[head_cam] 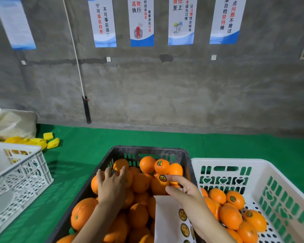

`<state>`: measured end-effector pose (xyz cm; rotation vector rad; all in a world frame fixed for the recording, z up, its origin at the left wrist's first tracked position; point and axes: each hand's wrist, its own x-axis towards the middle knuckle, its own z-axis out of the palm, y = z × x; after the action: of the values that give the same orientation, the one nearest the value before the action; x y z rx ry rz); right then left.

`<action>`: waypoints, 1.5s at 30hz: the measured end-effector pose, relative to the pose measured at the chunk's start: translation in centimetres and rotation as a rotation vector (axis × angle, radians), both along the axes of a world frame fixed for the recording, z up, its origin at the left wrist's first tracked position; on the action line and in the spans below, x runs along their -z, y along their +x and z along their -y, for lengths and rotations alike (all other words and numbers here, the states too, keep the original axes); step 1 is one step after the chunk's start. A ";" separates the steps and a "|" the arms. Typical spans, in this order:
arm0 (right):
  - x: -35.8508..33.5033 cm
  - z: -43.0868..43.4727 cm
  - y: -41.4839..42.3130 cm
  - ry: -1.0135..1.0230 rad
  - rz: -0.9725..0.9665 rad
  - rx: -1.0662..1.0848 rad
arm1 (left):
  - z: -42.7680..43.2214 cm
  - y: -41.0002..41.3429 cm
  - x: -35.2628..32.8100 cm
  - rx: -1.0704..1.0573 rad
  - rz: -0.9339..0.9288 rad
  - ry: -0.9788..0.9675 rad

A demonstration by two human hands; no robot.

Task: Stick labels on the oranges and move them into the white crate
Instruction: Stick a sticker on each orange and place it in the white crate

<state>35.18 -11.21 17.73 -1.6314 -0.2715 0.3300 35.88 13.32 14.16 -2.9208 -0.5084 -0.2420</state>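
A black crate [147, 150] full of unlabelled oranges [139, 183] stands in the middle. One orange [161, 166] at its back carries a round label. My left hand [112, 186] lies with spread fingers over oranges on the crate's left side. My right hand [186, 192] reaches in from the right, with a round label [162, 178] at its index fingertip against an orange [157, 187]. Under its palm this hand holds a white label sheet [168, 218] with several labels. The white crate [226, 161] to the right holds labelled oranges [235, 200].
A second white crate [30, 165] stands at the left on the green table cover [88, 141]. Yellow foam sleeves [49, 140] and a pale sack [12, 125] lie behind it. A grey concrete wall with posters closes off the back of the table.
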 end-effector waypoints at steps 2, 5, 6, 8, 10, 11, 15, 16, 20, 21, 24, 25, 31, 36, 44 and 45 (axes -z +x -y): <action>0.0 0.0 0.0 0.021 -0.042 0.008 | 0.1 0.1 -0.1 -0.001 0.050 -0.029; -0.5 0.3 0.0 0.133 -0.102 0.001 | 0.5 0.1 -0.6 0.113 0.181 -0.308; -0.7 0.5 -0.1 0.171 -0.110 -0.009 | 1.0 -0.1 -1.3 0.174 0.223 -0.560; -0.8 0.8 -0.1 0.225 -0.119 -0.038 | 2.8 -0.7 -3.1 0.293 0.218 -1.213; -0.9 1.0 -0.3 0.267 -0.128 -0.089 | 4.6 -1.1 -4.0 0.326 0.138 -1.639; -1.0 1.1 -0.3 0.278 -0.130 -0.112 | 5.3 -1.2 -4.1 0.328 0.083 -1.741; -1.0 1.2 -0.3 0.267 -0.112 -0.133 | 6.8 -1.6 -4.0 0.348 -0.004 -1.877; -0.9 1.2 -0.2 0.269 -0.100 -0.140 | 6.9 -1.7 -4.1 0.348 -0.012 -1.913; -0.7 0.6 -0.4 0.247 -0.040 -0.175 | 7.3 -1.8 -4.3 0.326 0.015 -1.972; -0.6 0.4 -0.4 0.242 -0.033 -0.194 | 7.3 -1.7 -4.2 0.305 0.045 -1.958; -0.2 0.0 -0.3 0.202 -0.010 -0.264 | 7.3 -1.5 -4.0 0.211 0.162 -1.894; 0.0 -0.1 -0.2 0.182 0.005 -0.279 | 7.4 -1.5 -4.0 0.187 0.192 -1.886; 1.3 -1.2 0.1 0.137 0.119 -0.063 | 8.2 -1.6 -4.3 0.152 0.336 -1.877; 1.8 -0.7 0.9 0.059 0.125 0.001 | 7.9 -1.8 -4.5 0.176 0.260 -1.940; 1.9 -1.9 0.8 0.160 0.113 -0.062 | 8.4 -2.3 -4.8 0.313 0.051 -1.835; 1.6 -1.9 0.7 0.187 0.129 -0.048 | 8.3 -2.1 -4.5 0.326 0.026 -1.864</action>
<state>35.85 -9.28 16.14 -1.4655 -0.4274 0.2282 33.73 5.01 18.64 -4.7987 -0.2059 0.4793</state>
